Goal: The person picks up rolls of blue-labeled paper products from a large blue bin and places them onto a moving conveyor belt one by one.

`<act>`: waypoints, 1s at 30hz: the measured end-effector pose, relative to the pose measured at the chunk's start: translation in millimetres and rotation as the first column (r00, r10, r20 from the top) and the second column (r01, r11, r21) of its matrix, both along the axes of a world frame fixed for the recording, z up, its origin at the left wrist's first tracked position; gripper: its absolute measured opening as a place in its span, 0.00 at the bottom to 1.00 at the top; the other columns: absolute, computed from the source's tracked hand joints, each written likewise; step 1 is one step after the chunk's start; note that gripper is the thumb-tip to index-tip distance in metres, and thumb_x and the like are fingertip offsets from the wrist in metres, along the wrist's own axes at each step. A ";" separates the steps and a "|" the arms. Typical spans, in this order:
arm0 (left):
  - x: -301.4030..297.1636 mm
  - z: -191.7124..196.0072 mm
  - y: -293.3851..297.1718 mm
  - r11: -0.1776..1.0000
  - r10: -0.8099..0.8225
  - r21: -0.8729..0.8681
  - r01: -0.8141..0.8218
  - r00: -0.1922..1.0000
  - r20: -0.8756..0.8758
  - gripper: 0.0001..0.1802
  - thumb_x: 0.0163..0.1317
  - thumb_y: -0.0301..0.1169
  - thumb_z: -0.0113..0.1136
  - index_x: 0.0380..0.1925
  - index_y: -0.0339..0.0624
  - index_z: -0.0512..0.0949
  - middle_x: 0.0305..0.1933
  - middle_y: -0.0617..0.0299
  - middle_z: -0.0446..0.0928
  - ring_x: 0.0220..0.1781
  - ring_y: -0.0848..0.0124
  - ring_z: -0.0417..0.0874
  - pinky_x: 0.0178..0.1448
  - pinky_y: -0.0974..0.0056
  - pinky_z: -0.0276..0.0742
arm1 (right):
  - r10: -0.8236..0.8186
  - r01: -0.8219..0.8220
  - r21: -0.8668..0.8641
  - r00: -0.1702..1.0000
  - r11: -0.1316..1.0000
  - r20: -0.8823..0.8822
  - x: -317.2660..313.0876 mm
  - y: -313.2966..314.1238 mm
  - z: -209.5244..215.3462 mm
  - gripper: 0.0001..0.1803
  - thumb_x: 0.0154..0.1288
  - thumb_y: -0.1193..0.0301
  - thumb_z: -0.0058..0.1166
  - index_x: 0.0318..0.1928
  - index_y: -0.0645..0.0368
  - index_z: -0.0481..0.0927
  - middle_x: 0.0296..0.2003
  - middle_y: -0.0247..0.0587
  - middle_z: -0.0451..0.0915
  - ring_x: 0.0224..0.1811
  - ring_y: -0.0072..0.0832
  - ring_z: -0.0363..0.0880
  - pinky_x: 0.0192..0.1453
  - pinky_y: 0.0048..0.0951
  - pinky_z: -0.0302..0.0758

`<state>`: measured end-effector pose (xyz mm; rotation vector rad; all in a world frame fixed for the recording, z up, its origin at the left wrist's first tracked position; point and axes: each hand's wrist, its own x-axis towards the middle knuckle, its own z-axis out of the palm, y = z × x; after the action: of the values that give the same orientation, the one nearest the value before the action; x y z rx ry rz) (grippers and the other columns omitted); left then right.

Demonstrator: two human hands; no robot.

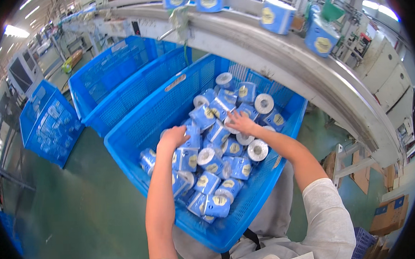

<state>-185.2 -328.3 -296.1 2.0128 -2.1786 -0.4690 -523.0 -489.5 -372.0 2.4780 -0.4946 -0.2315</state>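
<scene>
Blue-wrapped rolls (207,182), left hand (172,137) curled over one, grip unclear, right hand (241,122) palm-down, spread

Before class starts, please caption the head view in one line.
Left hand and right hand reach among blue-wrapped rolls heaped in a blue crate beside a conveyor.

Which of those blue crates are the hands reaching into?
The one nearest the person's body: that crate alone has the left hand and right hand over its heaped rolls.
</scene>
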 end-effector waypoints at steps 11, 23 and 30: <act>22.0 -22.1 17.8 0.993 0.060 0.106 -0.060 0.998 -0.001 0.24 0.65 0.47 0.60 0.53 0.42 0.79 0.53 0.45 0.82 0.56 0.48 0.82 0.59 0.48 0.78 | -0.047 -0.137 0.119 0.439 0.983 0.897 11.5 99.4 296.8 0.44 0.49 0.45 0.71 0.68 0.38 0.73 0.69 0.62 0.63 0.70 0.58 0.65 0.73 0.47 0.66; 16.2 -15.5 16.6 0.991 0.038 0.131 -0.033 0.999 -0.035 0.23 0.63 0.45 0.61 0.53 0.42 0.79 0.51 0.46 0.83 0.54 0.50 0.83 0.57 0.51 0.79 | 0.058 0.416 -0.386 0.615 0.823 0.786 36.8 -27.2 403.1 0.35 0.59 0.45 0.62 0.58 0.56 0.79 0.62 0.59 0.73 0.67 0.53 0.68 0.71 0.46 0.66; 16.6 -5.4 17.8 0.992 0.053 0.118 -0.052 0.999 -0.007 0.22 0.64 0.43 0.60 0.53 0.41 0.78 0.48 0.50 0.85 0.50 0.51 0.85 0.55 0.53 0.80 | 0.319 -0.018 -0.426 0.692 0.905 0.648 97.4 25.1 300.5 0.26 0.57 0.70 0.59 0.58 0.50 0.77 0.61 0.49 0.74 0.65 0.48 0.71 0.67 0.44 0.70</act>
<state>-168.6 -310.5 -301.5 2.1160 -2.1333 -0.6126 -425.6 -464.4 -71.4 2.1103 -0.5347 0.8695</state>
